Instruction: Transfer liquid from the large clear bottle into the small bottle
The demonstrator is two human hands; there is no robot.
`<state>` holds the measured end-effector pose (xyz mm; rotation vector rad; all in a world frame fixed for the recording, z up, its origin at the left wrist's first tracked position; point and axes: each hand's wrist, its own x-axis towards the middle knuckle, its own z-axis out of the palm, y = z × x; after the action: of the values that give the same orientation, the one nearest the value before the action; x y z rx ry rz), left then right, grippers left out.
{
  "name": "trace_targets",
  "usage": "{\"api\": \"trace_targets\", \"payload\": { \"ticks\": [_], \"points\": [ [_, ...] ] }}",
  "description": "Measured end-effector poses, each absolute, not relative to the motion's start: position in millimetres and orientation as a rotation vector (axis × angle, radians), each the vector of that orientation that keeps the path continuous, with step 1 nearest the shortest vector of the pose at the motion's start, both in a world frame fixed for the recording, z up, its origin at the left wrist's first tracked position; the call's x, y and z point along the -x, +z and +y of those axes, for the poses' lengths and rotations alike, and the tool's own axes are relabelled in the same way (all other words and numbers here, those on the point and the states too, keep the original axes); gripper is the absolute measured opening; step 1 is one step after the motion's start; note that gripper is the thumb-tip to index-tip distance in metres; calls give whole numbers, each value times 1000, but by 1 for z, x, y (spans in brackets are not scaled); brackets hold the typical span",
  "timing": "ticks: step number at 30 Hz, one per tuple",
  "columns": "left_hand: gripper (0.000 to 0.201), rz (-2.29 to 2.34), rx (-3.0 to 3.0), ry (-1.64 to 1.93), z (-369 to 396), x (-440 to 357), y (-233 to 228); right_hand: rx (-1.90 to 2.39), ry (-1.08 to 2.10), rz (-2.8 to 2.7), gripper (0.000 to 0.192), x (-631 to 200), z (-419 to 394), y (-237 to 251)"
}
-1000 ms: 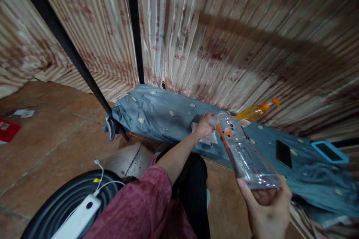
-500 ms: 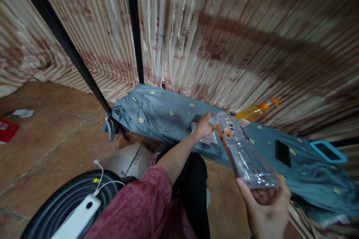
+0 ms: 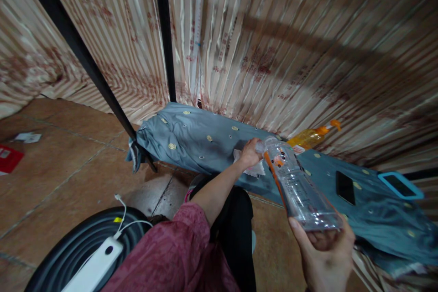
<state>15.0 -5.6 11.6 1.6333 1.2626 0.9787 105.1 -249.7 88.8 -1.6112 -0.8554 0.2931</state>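
A clear plastic bottle (image 3: 297, 185) with orange and black print slants across the view, base toward me and neck pointing away to the left. My right hand (image 3: 326, 255) is closed around its base, thumb along the near side. At the other end, the fingers of my left hand (image 3: 251, 151) close on the bottle's neck; whether a cap is there is hidden. Under the left hand a crumpled white tissue or wrapper (image 3: 253, 169) lies on the blue-grey cloth (image 3: 208, 130). Just behind the clear bottle lies a yellow bottle (image 3: 306, 138) with an orange pump top.
On the cloth to the right lie a black phone (image 3: 345, 187) and a light-blue framed device (image 3: 401, 185). A striped curtain (image 3: 273, 54) hangs behind. Black poles (image 3: 82, 64) rise at left. A white power bank (image 3: 94, 267) with a cable rests on a round black ribbed object (image 3: 51, 255).
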Motion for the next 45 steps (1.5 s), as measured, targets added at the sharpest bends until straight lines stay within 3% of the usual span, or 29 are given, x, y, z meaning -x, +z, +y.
{"api": "trace_targets", "payload": {
  "ticks": [45],
  "points": [
    [51, 1265, -1634, 990, -4, -16, 9, 1633, 298, -836, 113, -104, -247, 93]
  ]
}}
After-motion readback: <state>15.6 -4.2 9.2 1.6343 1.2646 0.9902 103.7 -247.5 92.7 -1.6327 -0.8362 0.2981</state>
